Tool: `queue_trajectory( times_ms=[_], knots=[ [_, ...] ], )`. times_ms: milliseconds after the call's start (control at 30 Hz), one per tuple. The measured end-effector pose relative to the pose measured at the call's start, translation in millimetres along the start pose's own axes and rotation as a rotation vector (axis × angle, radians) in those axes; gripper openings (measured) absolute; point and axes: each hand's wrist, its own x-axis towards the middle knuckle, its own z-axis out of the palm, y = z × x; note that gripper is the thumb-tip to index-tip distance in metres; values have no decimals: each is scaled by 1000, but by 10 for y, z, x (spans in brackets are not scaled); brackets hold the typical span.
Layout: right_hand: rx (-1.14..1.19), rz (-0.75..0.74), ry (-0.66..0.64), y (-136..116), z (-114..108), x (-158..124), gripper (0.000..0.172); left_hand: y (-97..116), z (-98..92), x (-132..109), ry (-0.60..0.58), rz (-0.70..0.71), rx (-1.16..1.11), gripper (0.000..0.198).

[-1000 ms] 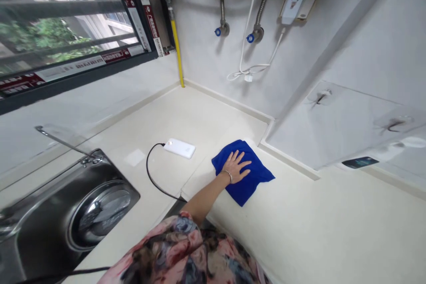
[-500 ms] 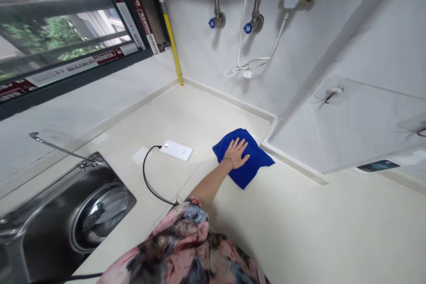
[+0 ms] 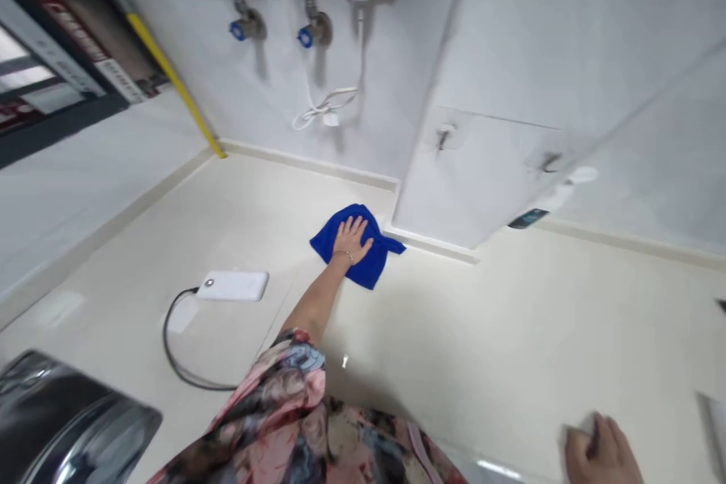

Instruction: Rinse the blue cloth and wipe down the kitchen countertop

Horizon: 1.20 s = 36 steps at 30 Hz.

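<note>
My left hand (image 3: 352,235) lies flat, fingers spread, on a blue cloth (image 3: 371,266). The cloth sits on the cream countertop (image 3: 454,318), close to the back wall and the corner of a jutting white wall section (image 3: 470,181). My arm reaches out from a floral sleeve (image 3: 295,423). At the bottom right edge of the view, my right hand (image 3: 601,454) rests on the counter; it is blurred, its fingers look bent, and I cannot make out whether it holds anything.
A white power bank (image 3: 232,285) with a black cable (image 3: 175,363) lies left of the cloth. A steel sink (image 3: 62,431) is at the lower left. Pipes with blue valves (image 3: 238,29), a yellow pipe (image 3: 175,83) and a white cord (image 3: 323,102) hang on the back wall.
The view swung right and down. My left hand slid the blue cloth farther back toward the wall corner. My right hand came into view at the bottom right.
</note>
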Motion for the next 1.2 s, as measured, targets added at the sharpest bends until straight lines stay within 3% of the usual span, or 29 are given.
queue_trajectory(
  times_ms=[67, 133, 400, 633, 867, 1200],
  knots=[
    [-49, 68, 47, 6, 79, 21, 63, 8, -7, -11, -6, -3, 28, 71],
    [-95, 102, 57, 2, 137, 44, 69, 34, -1, -68, 2, -2, 64, 71],
    [-138, 180, 23, -187, 180, 152, 53, 319, 154, -556, 16, 57, 145, 80],
    [-121, 273, -14, -247, 198, 237, 50, 793, 293, -941, -7, 165, 157, 83],
    [-181, 246, 16, -221, 228, 255, 49, 1245, 491, -1320, -7, 349, 173, 81],
    [-235, 228, 69, -210, 276, 243, 49, 1584, 722, -1430, 24, 540, 24, 81]
  ],
)
